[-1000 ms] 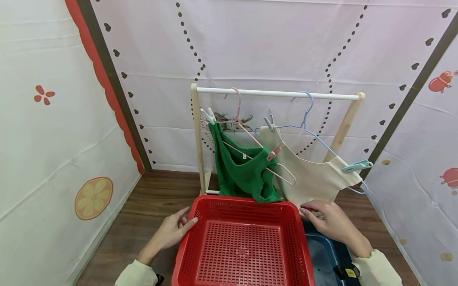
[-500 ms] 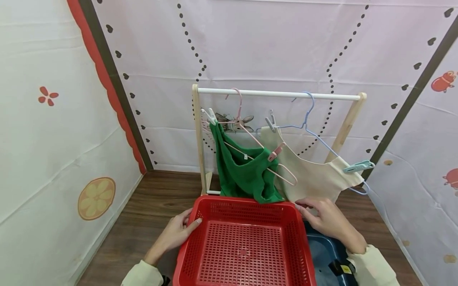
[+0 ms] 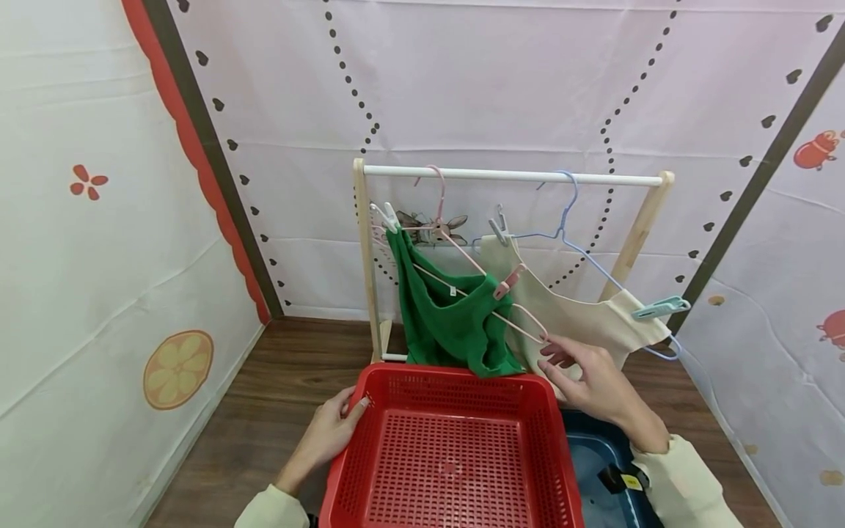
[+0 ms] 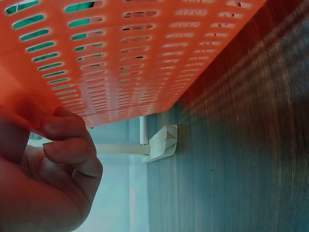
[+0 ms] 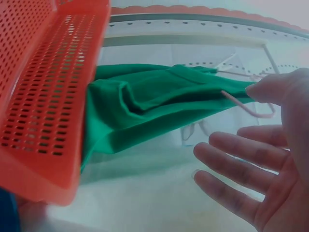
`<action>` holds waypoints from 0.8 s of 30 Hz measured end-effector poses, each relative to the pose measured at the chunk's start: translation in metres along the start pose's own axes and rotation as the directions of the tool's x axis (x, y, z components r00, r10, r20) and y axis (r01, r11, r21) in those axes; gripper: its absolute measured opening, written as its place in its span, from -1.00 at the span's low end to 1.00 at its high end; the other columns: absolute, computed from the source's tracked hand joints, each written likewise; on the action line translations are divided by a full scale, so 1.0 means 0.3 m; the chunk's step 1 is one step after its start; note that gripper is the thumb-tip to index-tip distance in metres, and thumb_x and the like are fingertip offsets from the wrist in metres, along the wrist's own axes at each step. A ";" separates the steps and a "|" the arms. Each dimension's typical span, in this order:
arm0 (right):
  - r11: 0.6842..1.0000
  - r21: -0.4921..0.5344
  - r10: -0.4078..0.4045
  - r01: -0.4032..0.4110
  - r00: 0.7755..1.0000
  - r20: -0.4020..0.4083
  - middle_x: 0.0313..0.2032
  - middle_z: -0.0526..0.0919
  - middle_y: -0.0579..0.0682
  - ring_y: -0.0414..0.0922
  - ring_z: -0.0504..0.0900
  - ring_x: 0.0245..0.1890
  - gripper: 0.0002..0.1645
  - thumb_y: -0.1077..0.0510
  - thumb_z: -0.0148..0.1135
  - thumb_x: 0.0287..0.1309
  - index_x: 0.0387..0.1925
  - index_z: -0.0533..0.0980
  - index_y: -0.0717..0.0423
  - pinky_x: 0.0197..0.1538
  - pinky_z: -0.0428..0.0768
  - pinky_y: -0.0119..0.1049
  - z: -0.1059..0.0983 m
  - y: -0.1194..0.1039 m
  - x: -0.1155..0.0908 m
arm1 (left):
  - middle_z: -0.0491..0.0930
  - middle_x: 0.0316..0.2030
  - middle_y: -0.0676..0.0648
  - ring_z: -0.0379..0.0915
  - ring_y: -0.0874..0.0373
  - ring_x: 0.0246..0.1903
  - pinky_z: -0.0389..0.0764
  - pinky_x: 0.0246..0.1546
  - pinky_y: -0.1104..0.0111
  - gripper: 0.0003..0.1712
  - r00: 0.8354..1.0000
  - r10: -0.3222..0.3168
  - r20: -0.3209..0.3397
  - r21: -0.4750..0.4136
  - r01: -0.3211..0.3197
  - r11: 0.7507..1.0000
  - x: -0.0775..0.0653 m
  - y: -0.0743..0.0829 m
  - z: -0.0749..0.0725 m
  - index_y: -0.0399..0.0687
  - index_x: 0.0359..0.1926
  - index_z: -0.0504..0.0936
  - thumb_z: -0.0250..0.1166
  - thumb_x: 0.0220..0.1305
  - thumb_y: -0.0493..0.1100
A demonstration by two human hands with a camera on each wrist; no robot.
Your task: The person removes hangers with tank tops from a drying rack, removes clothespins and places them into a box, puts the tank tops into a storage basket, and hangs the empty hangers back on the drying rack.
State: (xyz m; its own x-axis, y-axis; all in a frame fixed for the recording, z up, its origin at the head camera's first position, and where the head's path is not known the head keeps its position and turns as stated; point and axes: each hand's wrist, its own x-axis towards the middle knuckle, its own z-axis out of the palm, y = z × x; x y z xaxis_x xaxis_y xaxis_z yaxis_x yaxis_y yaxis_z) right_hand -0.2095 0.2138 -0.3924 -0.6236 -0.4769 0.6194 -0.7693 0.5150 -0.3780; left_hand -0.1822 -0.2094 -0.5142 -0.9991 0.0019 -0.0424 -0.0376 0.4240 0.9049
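My left hand point(image 3: 328, 427) grips the left rim of a red plastic basket point(image 3: 568, 469), its fingers curled under the edge in the left wrist view. The basket has perforated walls and holds nothing. My right hand point(image 3: 594, 378) is beyond the basket's far right corner, fingers loosely spread, holding nothing in the right wrist view. Its fingertips are right by the lower end of a pink hanger point(image 3: 528, 334) and overlap a beige garment point(image 3: 574, 323). A green garment point(image 3: 455, 315) hangs from the pink hanger, held by a white clothespin point(image 3: 389, 217) and a pink clothespin point(image 3: 510, 281).
A small rack with a white rail point(image 3: 488, 174) and wooden posts point(image 3: 367, 257) stands behind the basket. The beige garment hangs on a blue hanger point(image 3: 566, 216) with a teal clothespin point(image 3: 661, 308). A dark blue tub point(image 3: 601, 447) sits right of the basket, partly under it.
My right hand has left the basket's far right corner and moved up toward the pink hanger's end. My left hand has closed in on the left rim, and the basket has barely shifted.
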 end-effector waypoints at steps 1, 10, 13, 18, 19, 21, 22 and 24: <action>1.000 -0.002 -0.007 0.007 1.000 -0.010 -0.23 0.74 0.01 -0.19 0.72 -0.35 -0.54 0.39 0.36 0.03 0.04 0.57 0.30 -0.28 0.70 -0.20 0.000 -0.002 0.008 | 0.70 -0.30 -0.17 0.66 0.08 -0.56 0.65 -0.62 0.29 -0.47 1.000 -0.002 -0.002 -0.003 0.002 1.000 0.000 -0.001 0.001 -0.25 0.35 0.36 0.15 0.47 -0.11; 0.999 -0.014 -0.052 0.051 0.996 -0.067 -0.26 0.73 -0.01 -0.12 0.71 -0.35 -0.50 0.36 0.42 -0.05 0.02 0.58 0.26 -0.24 0.68 -0.33 0.003 -0.015 0.064 | 0.69 -0.34 -0.14 0.65 0.08 -0.57 0.64 -0.63 0.31 -0.54 1.000 0.001 -0.027 0.000 -0.001 1.000 -0.005 -0.004 0.009 -0.23 0.31 0.42 0.14 0.48 -0.16; 0.999 -0.010 -0.041 0.041 0.997 -0.064 -0.26 0.73 0.01 -0.13 0.69 -0.33 -0.49 0.34 0.42 -0.03 0.05 0.57 0.26 -0.25 0.69 -0.26 0.006 -0.021 0.081 | 0.69 -0.35 -0.13 0.64 0.08 -0.58 0.64 -0.63 0.30 -0.55 0.999 -0.007 -0.031 -0.004 0.007 1.000 -0.008 -0.001 0.012 -0.23 0.30 0.43 0.14 0.47 -0.17; 1.000 -0.010 -0.007 0.006 0.997 -0.072 -0.25 0.75 0.03 -0.18 0.71 -0.36 -0.49 0.32 0.40 0.04 0.10 0.56 0.26 -0.27 0.70 -0.16 0.011 -0.032 0.116 | 0.68 -0.35 -0.14 0.64 0.10 -0.57 0.64 -0.63 0.31 -0.55 0.999 -0.003 -0.041 -0.003 0.003 1.000 -0.010 0.004 0.015 -0.25 0.29 0.44 0.16 0.46 -0.18; 1.000 -0.009 0.003 -0.004 0.997 -0.072 -0.24 0.75 0.04 -0.19 0.72 -0.37 -0.50 0.31 0.40 0.06 0.10 0.56 0.25 -0.28 0.70 -0.16 0.013 -0.034 0.123 | 0.68 -0.36 -0.13 0.64 0.11 -0.57 0.63 -0.63 0.31 -0.54 0.999 0.003 -0.045 0.001 -0.003 1.000 -0.010 0.005 0.015 -0.25 0.29 0.44 0.16 0.46 -0.18; 1.000 -0.016 0.024 -0.025 0.997 -0.071 -0.23 0.75 0.05 -0.18 0.72 -0.36 -0.51 0.29 0.38 0.10 0.11 0.56 0.24 -0.28 0.69 -0.16 0.016 -0.040 0.138 | 0.68 -0.36 -0.13 0.63 0.12 -0.58 0.63 -0.64 0.32 -0.54 0.999 0.012 -0.048 0.005 -0.012 1.000 -0.010 0.005 0.016 -0.26 0.29 0.44 0.17 0.46 -0.17; 0.999 -0.022 0.034 -0.035 0.997 -0.070 -0.21 0.75 0.05 -0.17 0.72 -0.35 -0.51 0.27 0.38 0.12 0.12 0.56 0.23 -0.28 0.69 -0.16 0.018 -0.043 0.144 | 0.67 -0.37 -0.12 0.63 0.13 -0.58 0.63 -0.64 0.32 -0.54 0.999 0.015 -0.049 0.005 -0.015 1.000 -0.011 0.005 0.016 -0.26 0.29 0.45 0.17 0.46 -0.16; 0.998 -0.031 0.052 -0.054 0.996 -0.070 -0.17 0.75 0.07 -0.14 0.72 -0.32 -0.51 0.23 0.37 0.14 0.13 0.56 0.22 -0.28 0.68 -0.15 0.022 -0.050 0.157 | 0.67 -0.38 -0.11 0.62 0.13 -0.59 0.62 -0.64 0.33 -0.54 0.999 0.017 -0.047 0.007 -0.017 1.000 -0.011 0.003 0.017 -0.24 0.28 0.45 0.17 0.46 -0.16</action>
State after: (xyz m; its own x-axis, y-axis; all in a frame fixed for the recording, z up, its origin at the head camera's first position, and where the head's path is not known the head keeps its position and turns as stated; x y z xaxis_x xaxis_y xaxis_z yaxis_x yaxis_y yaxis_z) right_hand -0.2283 0.1789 -0.3621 -0.6513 -0.3989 0.6455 -0.7299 0.5619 -0.3892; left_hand -0.1788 -0.2044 -0.5153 -0.9994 -0.0335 -0.0073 -0.0210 0.4301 0.9025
